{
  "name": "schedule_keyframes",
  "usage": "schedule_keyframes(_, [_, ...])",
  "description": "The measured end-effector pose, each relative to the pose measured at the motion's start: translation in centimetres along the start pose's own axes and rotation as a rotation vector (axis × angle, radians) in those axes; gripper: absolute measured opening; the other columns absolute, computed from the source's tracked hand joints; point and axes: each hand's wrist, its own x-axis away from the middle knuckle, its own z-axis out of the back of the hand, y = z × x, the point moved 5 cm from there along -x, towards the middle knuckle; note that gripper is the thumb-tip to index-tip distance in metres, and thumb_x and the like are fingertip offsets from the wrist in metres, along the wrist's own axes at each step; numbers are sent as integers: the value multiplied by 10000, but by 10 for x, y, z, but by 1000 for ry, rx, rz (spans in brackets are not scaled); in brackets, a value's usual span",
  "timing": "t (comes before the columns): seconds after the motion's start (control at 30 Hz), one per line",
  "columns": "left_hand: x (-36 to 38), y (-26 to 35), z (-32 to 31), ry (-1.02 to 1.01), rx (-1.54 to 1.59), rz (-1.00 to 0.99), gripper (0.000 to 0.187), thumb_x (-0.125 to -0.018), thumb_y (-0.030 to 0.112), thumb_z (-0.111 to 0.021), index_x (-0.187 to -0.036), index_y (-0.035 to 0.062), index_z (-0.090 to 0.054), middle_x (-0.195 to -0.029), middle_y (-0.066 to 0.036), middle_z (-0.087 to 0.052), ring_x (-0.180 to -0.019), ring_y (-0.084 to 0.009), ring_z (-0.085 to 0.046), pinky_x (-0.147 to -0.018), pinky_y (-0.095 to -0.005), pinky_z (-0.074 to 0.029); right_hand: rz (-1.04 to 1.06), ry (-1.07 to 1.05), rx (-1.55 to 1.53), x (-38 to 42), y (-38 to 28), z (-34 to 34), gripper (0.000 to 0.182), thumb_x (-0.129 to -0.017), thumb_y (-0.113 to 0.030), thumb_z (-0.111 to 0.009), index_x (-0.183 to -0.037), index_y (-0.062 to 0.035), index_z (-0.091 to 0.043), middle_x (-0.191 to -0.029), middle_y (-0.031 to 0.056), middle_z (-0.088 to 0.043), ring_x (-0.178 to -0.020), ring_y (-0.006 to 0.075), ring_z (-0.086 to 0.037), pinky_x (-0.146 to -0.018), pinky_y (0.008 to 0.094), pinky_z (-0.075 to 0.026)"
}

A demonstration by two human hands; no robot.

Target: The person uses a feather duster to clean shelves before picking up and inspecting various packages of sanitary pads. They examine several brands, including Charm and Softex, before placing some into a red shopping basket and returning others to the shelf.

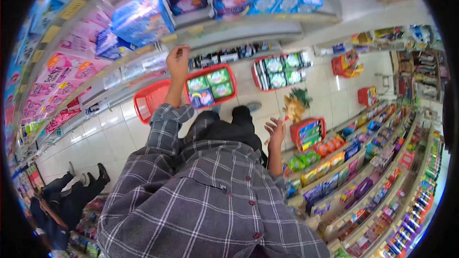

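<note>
Overhead, aisle: a shopper in a grey checked shirt [201, 200] stands between two runs of shelves, seen from a camera on the head.
Left hand [178, 61]: raised toward the shelf edge [143, 64], fingers curled loosely; whether anything is pinched in them cannot be told.
Right hand [276, 130]: open, fingers spread, holding nothing, just above the far shelves of small packets [334, 162].
Landmark: a red basket [211, 86] on the tiled floor [110, 134], filled with green and purple packs.
Beside the red basket: an empty red basket [149, 99] touching it on the side of the left hand.
Beyond the red basket: a second filled basket [279, 70], well apart from it.
Near the right hand: a smaller red basket [309, 133] of coloured boxes.
Above the red basket: pink and blue packs [76, 67] on the shelves.
Far from the red basket: another person's legs and shoes [79, 186] down the aisle.
</note>
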Motion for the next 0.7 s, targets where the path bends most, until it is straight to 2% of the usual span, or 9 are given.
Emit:
schedule_keyframes(0.07, [40, -65, 9, -158, -179, 126, 255, -926, 199, -581, -832, -25, -659, -767, -185, -673, -666, -181, -636, -610, -390, -473, -68, -30, 86, -12, 40, 22, 396, -1001, -422, -466, -1136, -50, -477, -956, 134, -638, -697, 207, -629, -644, 335, -548])
schedule_keyframes(0.2, [139, -187, 16, -427, -592, 318, 410, -962, 285, -488, -770, -60, -598, -742, -272, -616, -690, -411, -640, -628, -492, -455, -133, -161, 434, -31, 122, 52, 397, -997, -434, -473, -990, -42, -536, -812, 116, -637, -590, 184, -582, -537, 329, -484])
schedule_keyframes(0.27, [194, -238, 16, -626, -739, 332, 304, -943, 253, -494, -952, -28, -608, -784, -278, -625, -798, -464, -620, -716, -519, -474, -101, -243, 730, -31, 169, 69, 408, -975, -431, -517, -949, -26, -556, -752, 125, -615, -582, 187, -570, -528, 353, -454])
schedule_keyframes(0.33, [241, -290, 16, -952, -756, 439, 347, -927, 241, -507, -1193, 19, -516, -927, -267, -643, -934, -417, -629, -814, -514, -484, -160, -288, 962, -22, 207, 75, 445, -919, -453, -595, -945, -9, -577, -700, 143, -594, -580, 213, -557, -545, 376, -434])
schedule_keyframes(0.37, [261, -314, 14, -1086, -805, 618, 554, -885, 269, -586, -1361, 74, -382, -1206, -259, -564, -1107, -416, -568, -891, -516, -470, -237, -290, 1046, -10, 226, 73, 488, -873, -476, -650, -962, 0, -587, -677, 156, -583, -583, 238, -551, -566, 388, -429])
schedule_keyframes(0.43, [274, -329, -10, -1178, -997, 659, 794, -803, 338, -705, -1447, 111, -300, -1414, -266, -372, -1267, -437, -436, -956, -547, -438, -268, -316, 1054, 22, 278, 72, 580, -765, -532, -739, -1018, -31, -591, -815, 168, -626, -653, 319, -588, -611, 420, -460])
schedule_keyframes(0.53, [270, -364, -67, -1131, -1029, 345, 1257, -602, 459, -865, -1533, 138, -83, -1492, -261, -240, -1395, -440, -226, -1043, -589, -335, -391, -182, 1228, 46, 268, 49, 631, -705, -542, -777, -1006, -32, -558, -989, 181, -588, -883, 368, -624, -703, 498, -478])
schedule_keyframes(0.63, [255, -394, -143, -1072, -1080, -39, 1450, -435, 542, -902, -1542, 176, -39, -1521, -270, -194, -1395, -455, -243, -1087, -587, -281, -471, -239, 1317, 55, 308, 63, 594, -687, -509, -795, -968, -52, -541, -969, 149, -558, -852, 380, -615, -690, 493, -487])
schedule_keyframes(0.7, [249, -408, -181, -1091, -1193, -50, 1477, -428, 530, -908, -1542, 202, 5, -1540, -250, -166, -1418, -447, -199, -1107, -590, -253, -429, -213, 1326, 60, 325, 73, 579, -678, -516, -801, -886, -61, -509, -903, 134, -548, -778, 375, -608, -656, 491, -479])
